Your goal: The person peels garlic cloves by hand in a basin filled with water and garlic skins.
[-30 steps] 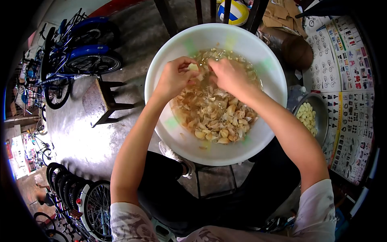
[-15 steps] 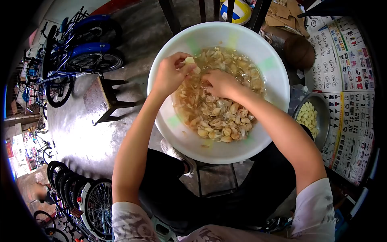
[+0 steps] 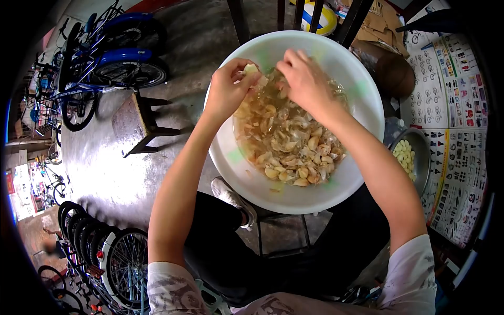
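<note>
The left hand [image 3: 227, 90] has its thumb and bent fingers pinching a pale piece [image 3: 251, 69], which looks like garlic; it is above the water, near the far left part of the basin [image 3: 366, 113]. The right hand [image 3: 311, 86] is just beside it, over the water; its fingers are bent and partly spread, but I cannot tell if the fingertips hold something.

The garlic [image 3: 302, 173] lies in the basin, wet, among loose thin skins; each clove should be very light and quite firm, but small and slippery, so a hard squeeze could make it jump out. It is better to take a clove by its two broad sides, with the pads of thumb and forefinger; the skins should be soft, easy to tear, and may stick to wet fingers. The peeled cloves [image 3: 403, 154] are in the metal bowl [image 3: 423, 164], right of the basin; bare and smooth, they could bruise under a nail, so a gentle pinch is enough.
</note>
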Demonstrator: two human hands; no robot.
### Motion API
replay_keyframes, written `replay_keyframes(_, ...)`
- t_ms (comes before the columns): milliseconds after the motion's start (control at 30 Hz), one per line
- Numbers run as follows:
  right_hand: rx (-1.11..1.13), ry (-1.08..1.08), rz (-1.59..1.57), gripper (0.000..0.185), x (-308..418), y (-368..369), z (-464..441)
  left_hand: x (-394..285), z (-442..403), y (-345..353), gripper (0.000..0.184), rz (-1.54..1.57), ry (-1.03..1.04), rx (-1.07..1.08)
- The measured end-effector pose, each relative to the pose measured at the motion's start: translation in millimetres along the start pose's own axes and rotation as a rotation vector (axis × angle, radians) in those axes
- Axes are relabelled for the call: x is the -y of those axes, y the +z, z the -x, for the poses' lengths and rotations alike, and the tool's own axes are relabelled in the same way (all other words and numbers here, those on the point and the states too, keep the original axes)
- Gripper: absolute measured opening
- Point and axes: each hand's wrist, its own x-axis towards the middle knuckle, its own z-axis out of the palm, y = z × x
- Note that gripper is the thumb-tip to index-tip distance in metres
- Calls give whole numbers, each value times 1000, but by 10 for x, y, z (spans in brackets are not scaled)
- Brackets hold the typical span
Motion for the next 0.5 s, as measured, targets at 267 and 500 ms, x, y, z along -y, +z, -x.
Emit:
replay_keyframes(267,177,141,-305,12,-241,385,3,-30,37,18,24,47,53,-36)
replay_keyframes(500,-18,-43,296,10,-154,95,-40,23,2,-12,22,5,64,28)
